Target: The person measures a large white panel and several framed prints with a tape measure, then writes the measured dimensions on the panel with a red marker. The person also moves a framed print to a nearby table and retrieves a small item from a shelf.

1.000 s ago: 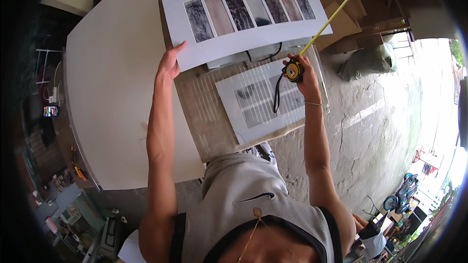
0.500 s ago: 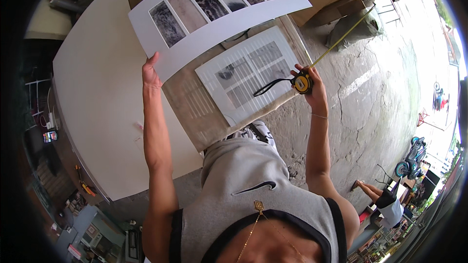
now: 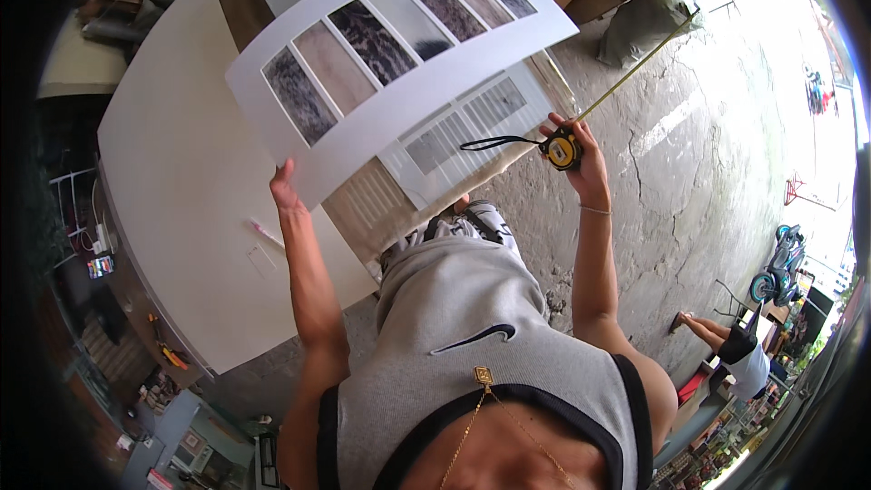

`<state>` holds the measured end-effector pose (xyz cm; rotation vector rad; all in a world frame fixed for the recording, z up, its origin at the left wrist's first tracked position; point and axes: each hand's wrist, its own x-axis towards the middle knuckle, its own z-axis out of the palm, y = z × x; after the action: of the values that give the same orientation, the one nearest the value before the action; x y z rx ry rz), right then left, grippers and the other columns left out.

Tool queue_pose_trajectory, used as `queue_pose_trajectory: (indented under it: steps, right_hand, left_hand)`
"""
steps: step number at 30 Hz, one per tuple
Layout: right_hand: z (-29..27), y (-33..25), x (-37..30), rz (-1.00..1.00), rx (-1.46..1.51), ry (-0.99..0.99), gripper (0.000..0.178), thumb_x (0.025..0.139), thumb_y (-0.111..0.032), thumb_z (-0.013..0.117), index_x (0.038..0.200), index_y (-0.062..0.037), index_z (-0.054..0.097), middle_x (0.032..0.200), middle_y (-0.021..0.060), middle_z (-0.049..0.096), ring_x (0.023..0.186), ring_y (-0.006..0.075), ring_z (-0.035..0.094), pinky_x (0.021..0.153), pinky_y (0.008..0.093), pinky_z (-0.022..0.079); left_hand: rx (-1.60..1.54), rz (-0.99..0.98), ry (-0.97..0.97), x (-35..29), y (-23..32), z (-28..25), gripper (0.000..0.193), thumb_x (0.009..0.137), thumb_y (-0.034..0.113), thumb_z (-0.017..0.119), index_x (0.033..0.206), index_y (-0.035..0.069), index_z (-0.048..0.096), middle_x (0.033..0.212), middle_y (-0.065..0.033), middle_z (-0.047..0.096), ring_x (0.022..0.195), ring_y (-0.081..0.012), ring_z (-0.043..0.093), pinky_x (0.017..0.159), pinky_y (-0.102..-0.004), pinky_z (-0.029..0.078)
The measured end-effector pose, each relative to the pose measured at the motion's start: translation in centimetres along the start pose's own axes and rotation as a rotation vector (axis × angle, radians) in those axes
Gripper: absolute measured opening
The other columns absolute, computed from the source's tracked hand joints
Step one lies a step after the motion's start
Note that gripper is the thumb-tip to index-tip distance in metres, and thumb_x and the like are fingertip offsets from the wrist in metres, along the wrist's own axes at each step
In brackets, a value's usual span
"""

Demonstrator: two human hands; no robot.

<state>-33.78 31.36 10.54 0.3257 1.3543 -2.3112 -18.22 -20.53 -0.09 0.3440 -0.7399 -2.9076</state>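
Observation:
My left hand [image 3: 287, 189] pinches the near left corner of a big white sheet [image 3: 399, 109] between thumb and fingers. The sheet carries a row of printed marble-like panels and bows slightly as it tilts above the bench. My right hand [image 3: 590, 168] is closed around a yellow and black tape measure [image 3: 563, 152], whose black wrist strap [image 3: 499, 141] hangs off to the left. Its yellow blade [image 3: 635, 71] runs out toward the far right. Beneath the raised sheet, a second printed sheet [image 3: 426, 186] lies on the brown bench top [image 3: 354, 204], partly covered.
A broad cream board [image 3: 190, 154] spreads to the left, with a whitish pen [image 3: 263, 234] on it. Orange-handled pliers [image 3: 172, 356] lie beyond its near edge. Cracked concrete floor [image 3: 658, 200] stretches right, with a grey sack [image 3: 640, 27], a scooter [image 3: 776, 272] and another person [image 3: 748, 372].
The raised sheet has come down toward me with my left hand, covering more of the sheet beneath. The pen is now in clearer view. My right hand and the tape measure stay nearly in place.

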Motion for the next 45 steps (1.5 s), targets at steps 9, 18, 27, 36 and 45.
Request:
queue_pose_trajectory:
  steps: [9, 18, 27, 36, 45]
  right_hand:
    - [-4.3, 1.8, -2.8, 0.061, 0.055, 0.02, 0.024, 0.1, -0.026, 0.041, 0.111, -0.006, 0.049, 0.128, 0.0123, 0.051, 0.115, 0.0333, 0.056, 0.072, 0.0457, 0.057]
    - [-10.4, 3.3, -1.1, 0.211, -0.005, 0.002, 0.022, 0.099, -0.027, 0.045, 0.108, -0.0078, 0.05, 0.107, 0.0101, 0.055, 0.111, 0.0321, 0.059, 0.068, 0.0465, 0.057]
    - [-9.8, 1.7, 1.1, 0.233, -0.168, -0.011, 0.019, 0.099, -0.022, 0.045, 0.106, -0.0057, 0.053, 0.098, 0.0113, 0.063, 0.092, 0.0234, 0.066, 0.061, 0.036, 0.057]
    - [-10.0, 1.7, 1.8, 0.216, -0.299, -0.097, 0.019, 0.1, -0.022, 0.045, 0.1, -0.0048, 0.054, 0.09, 0.0086, 0.061, 0.089, 0.0229, 0.067, 0.056, 0.0358, 0.058]
    - [-9.4, 1.4, 3.1, 0.218, -0.432, -0.14, 0.02, 0.098, -0.023, 0.048, 0.098, -0.0039, 0.055, 0.082, 0.0079, 0.061, 0.076, 0.0191, 0.067, 0.051, 0.0324, 0.056]
  left_hand:
    - [-0.029, -0.086, -0.132, -11.8, -4.4, -0.5, 0.049, 0.084, 0.008, 0.063, 0.131, 0.005, 0.048, 0.107, -0.0101, 0.065, 0.096, -0.0287, 0.065, 0.081, -0.0445, 0.054]
    - [0.486, -0.208, 0.607, -16.6, -8.1, 3.9, 0.044, 0.082, 0.002, 0.062, 0.125, 0.003, 0.052, 0.105, -0.0051, 0.062, 0.098, -0.02, 0.061, 0.082, -0.036, 0.051]
    - [0.828, 0.067, 0.771, -15.7, -10.6, 3.9, 0.027, 0.087, 0.007, 0.061, 0.113, -0.001, 0.059, 0.095, -0.0028, 0.065, 0.083, -0.0119, 0.061, 0.077, -0.0253, 0.047]
    - [1.031, 0.265, 0.964, -14.2, -12.4, 1.0, 0.038, 0.083, 0.002, 0.066, 0.12, -0.004, 0.058, 0.103, -0.0074, 0.065, 0.093, -0.0142, 0.061, 0.083, -0.0261, 0.047]
    - [1.375, 0.253, 1.042, -14.5, -12.4, -3.1, 0.043, 0.077, 0.015, 0.075, 0.116, 0.001, 0.062, 0.092, -0.0081, 0.067, 0.081, -0.016, 0.063, 0.074, -0.0294, 0.05]
